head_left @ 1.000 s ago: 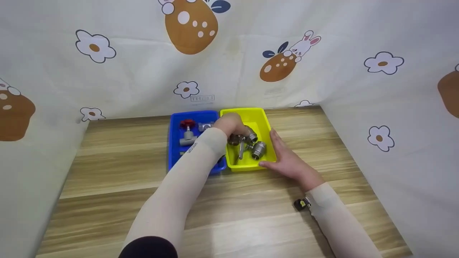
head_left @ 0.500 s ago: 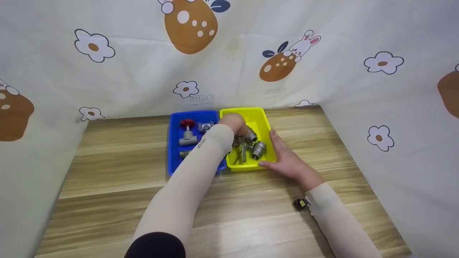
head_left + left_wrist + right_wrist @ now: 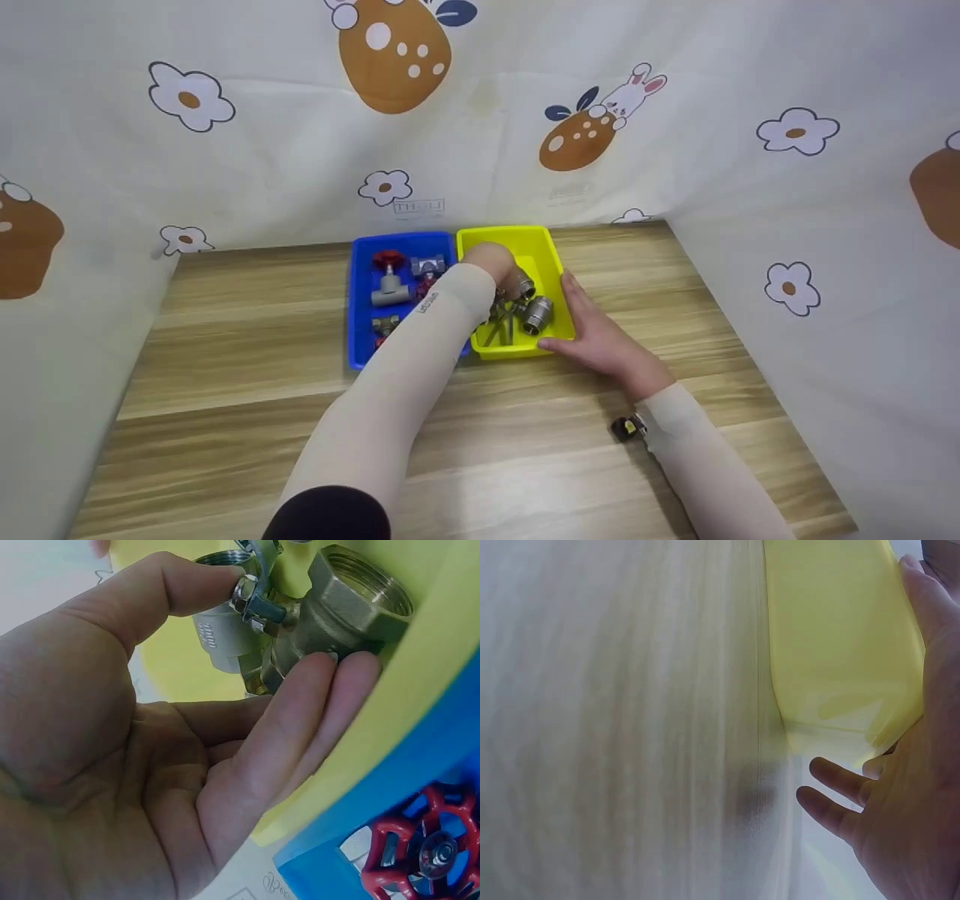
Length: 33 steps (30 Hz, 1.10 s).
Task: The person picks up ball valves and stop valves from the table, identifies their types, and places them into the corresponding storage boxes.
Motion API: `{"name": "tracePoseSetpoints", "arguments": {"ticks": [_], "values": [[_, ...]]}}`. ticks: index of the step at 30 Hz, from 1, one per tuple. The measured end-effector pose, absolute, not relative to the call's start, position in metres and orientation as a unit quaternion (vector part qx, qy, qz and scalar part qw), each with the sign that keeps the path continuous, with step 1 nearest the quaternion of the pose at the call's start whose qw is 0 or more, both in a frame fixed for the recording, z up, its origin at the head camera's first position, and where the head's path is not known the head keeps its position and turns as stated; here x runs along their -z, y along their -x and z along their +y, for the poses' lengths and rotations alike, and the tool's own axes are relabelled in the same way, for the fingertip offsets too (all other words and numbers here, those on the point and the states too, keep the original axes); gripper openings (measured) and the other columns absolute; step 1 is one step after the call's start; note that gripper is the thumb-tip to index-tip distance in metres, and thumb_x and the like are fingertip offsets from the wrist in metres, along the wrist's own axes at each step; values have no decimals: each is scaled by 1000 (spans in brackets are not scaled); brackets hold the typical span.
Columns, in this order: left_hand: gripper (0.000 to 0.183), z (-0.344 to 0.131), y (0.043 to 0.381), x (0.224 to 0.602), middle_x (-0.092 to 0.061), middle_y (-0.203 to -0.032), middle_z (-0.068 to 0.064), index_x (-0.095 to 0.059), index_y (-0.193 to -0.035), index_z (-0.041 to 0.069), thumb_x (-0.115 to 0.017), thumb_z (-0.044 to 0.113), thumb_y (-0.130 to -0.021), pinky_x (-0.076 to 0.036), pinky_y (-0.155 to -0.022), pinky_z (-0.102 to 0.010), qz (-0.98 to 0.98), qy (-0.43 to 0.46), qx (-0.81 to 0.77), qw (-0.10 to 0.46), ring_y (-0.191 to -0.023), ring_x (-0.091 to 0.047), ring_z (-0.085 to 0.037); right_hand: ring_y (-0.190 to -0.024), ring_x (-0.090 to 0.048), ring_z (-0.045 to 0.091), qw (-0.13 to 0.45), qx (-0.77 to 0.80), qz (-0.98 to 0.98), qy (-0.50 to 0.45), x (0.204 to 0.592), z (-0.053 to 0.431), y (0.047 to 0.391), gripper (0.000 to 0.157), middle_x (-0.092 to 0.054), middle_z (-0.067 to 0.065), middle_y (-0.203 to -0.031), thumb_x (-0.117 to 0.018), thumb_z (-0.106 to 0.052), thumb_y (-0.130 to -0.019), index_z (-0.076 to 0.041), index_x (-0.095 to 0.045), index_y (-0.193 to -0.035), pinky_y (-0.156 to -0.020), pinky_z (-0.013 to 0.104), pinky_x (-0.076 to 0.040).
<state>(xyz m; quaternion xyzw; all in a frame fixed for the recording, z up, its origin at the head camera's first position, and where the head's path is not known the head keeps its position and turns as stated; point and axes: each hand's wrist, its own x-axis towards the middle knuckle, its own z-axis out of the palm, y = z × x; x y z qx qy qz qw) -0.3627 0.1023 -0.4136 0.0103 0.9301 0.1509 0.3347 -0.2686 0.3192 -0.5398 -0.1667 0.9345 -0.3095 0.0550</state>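
Note:
My left hand [image 3: 489, 261] reaches down into the yellow bin [image 3: 544, 247]. In the left wrist view, its thumb and fingertips pinch a brass-toned ball valve [image 3: 330, 626], thumb at the stem nut and fingers under the threaded body. Behind it in that view sits another metal valve [image 3: 225, 634]. From the head view, a steel valve [image 3: 538, 315] lies near the bin's front right, beside thin lever handles [image 3: 507, 328]. My right hand [image 3: 606, 341] rests with spread fingers against the bin's right side, thumb at the near corner. The left fingertips are hidden in the head view.
Against the yellow bin's left side stands a blue bin [image 3: 355, 307] with several valves, among them a grey tee-shaped valve [image 3: 390, 291] with a red handwheel. My left forearm crosses its front corner. Patterned cloth [image 3: 480, 150] rises behind the wooden table [image 3: 247, 345].
My left hand has shifted slightly right and toward me inside the yellow bin, and the lever handles have swung. More of the blue bin's contents shows. The right hand stays put.

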Motion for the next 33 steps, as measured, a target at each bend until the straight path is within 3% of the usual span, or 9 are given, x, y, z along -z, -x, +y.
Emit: {"name": "tracePoseSetpoints", "arguments": {"ticks": [6, 10, 19, 28, 33], "values": [[11, 103, 361, 425, -58, -106, -3, -72, -114, 8, -69, 18, -109, -52, -100, -29, 964, -61, -74, 247, -99, -54, -17, -170, -6, 33, 57, 310, 936, 158, 539, 320, 268, 134, 6, 9, -185, -77, -73, -92, -10, 3, -178, -136, 52, -12], [13, 106, 363, 418, -56, -106, -2, -68, -120, 9, -67, 19, -111, -51, -96, -28, 953, -23, -99, 285, -101, -56, -16, -170, -6, 33, 60, 312, 936, 154, 539, 320, 268, 133, 7, 5, -185, -80, -68, -92, -12, 4, -178, -136, 53, -12], [17, 105, 364, 418, -58, -105, -2, -68, -122, 10, -71, 21, -109, -50, -95, -28, 953, -16, -127, 275, -102, -59, -18, -170, -7, 35, 57, 306, 936, 162, 539, 319, 269, 135, 7, 7, -185, -78, -73, -91, -10, 4, -178, -135, 54, -12], [48, 90, 368, 413, -63, -118, -3, -70, -128, 11, -79, 49, -100, -54, -107, -34, 941, -19, -154, 300, -111, -61, -20, -169, -8, 37, 55, 314, 933, 168, 539, 318, 268, 132, 3, 14, -185, -80, -67, -93, -10, 3, -178, -135, 54, -13], [41, 70, 362, 416, -72, -113, -7, -76, -120, 9, -78, 46, -101, -56, -102, -40, 945, -86, -192, 250, -105, -65, -25, -169, -9, 38, 56, 317, 933, 161, 539, 319, 268, 135, 3, 13, -185, -79, -73, -90, -11, 3, -178, -135, 55, -14]]}}
